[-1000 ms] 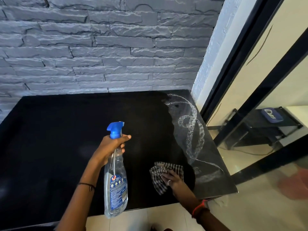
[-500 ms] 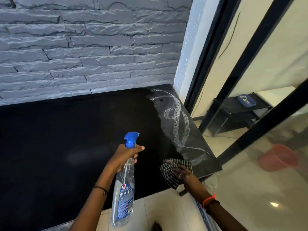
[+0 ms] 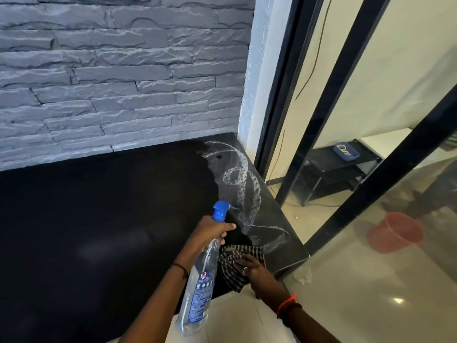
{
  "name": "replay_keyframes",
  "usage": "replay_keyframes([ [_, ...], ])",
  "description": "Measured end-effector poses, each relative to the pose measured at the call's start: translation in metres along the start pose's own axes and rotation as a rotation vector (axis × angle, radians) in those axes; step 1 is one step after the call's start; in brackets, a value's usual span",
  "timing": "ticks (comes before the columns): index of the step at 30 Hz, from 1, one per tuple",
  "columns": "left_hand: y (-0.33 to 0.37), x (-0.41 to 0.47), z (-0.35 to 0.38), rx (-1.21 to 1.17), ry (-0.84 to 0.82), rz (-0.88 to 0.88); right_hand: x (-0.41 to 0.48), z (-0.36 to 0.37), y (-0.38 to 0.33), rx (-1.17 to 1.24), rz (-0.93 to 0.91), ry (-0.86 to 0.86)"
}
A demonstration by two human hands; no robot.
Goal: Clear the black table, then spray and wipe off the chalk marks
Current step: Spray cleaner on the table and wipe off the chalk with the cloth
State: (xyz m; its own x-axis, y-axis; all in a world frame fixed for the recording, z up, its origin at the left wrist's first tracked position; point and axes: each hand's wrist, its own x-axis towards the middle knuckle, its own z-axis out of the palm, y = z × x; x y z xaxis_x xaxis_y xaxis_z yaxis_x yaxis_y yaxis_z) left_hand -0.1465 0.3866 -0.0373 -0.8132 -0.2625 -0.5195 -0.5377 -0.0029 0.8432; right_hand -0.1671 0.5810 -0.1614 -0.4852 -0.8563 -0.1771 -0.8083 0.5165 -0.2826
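My left hand (image 3: 210,231) grips the neck of a clear spray bottle (image 3: 199,285) with a blue nozzle, held above the black table (image 3: 86,231). The nozzle points toward the white chalk marks (image 3: 243,186) looping along the table's right side. My right hand (image 3: 249,268) presses a black-and-white checked cloth (image 3: 235,261) flat onto the table near its front right corner, just below the chalk marks. The left part of the table shows no chalk.
A grey stone-brick wall (image 3: 111,82) backs the table. Black-framed glass panels (image 3: 329,120) stand to the right. Behind the glass are a low black stand (image 3: 333,169) and a red bucket (image 3: 395,232). Pale floor tiles run along the table's front edge.
The view has swung right. My left hand carried the bottle rightward, closer to the chalk marks. The right hand stays on the cloth near the front right corner.
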Motion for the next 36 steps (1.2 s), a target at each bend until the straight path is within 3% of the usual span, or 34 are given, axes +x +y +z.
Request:
replay_keyframes([
  [2, 0.003, 0.0, 0.014, 0.02, -0.036, 0.025, 0.0, 0.005, 0.004, 0.104, 0.004, 0.019],
  [7, 0.0, -0.009, 0.048, 0.08, -0.131, 0.023, 0.0, 0.01, 0.005, 0.09, -0.058, 0.195],
  [11, -0.007, -0.023, 0.07, 0.113, -0.187, -0.02, -0.013, -0.01, -0.011, 0.128, 0.081, 0.411],
  [13, -0.013, -0.031, 0.076, 0.146, -0.189, -0.025, -0.013, -0.02, -0.019, 0.17, 0.053, 0.462],
  [15, -0.02, -0.038, 0.078, 0.161, -0.147, -0.026, -0.018, -0.02, -0.022, 0.235, 0.135, 0.297],
  [18, -0.03, -0.047, 0.073, 0.106, -0.122, -0.008, -0.019, -0.011, -0.019, 0.49, 0.118, 0.313],
  [26, -0.039, -0.059, 0.042, -0.053, -0.059, -0.032, -0.037, 0.004, 0.032, 0.059, 0.086, 0.139],
  [29, -0.042, -0.059, 0.028, -0.104, -0.014, -0.048, -0.06, -0.009, 0.076, 0.04, 0.111, 0.026],
  [31, -0.043, -0.059, 0.021, -0.117, 0.011, -0.045, -0.063, -0.014, 0.11, -0.066, 0.076, 0.164],
  [34, -0.043, -0.057, 0.015, -0.141, 0.041, -0.05, -0.038, -0.03, 0.134, 0.027, 0.243, 0.191],
  [36, -0.042, -0.056, 0.013, -0.149, 0.051, -0.059, -0.018, -0.039, 0.126, 0.064, 0.236, 0.249],
])
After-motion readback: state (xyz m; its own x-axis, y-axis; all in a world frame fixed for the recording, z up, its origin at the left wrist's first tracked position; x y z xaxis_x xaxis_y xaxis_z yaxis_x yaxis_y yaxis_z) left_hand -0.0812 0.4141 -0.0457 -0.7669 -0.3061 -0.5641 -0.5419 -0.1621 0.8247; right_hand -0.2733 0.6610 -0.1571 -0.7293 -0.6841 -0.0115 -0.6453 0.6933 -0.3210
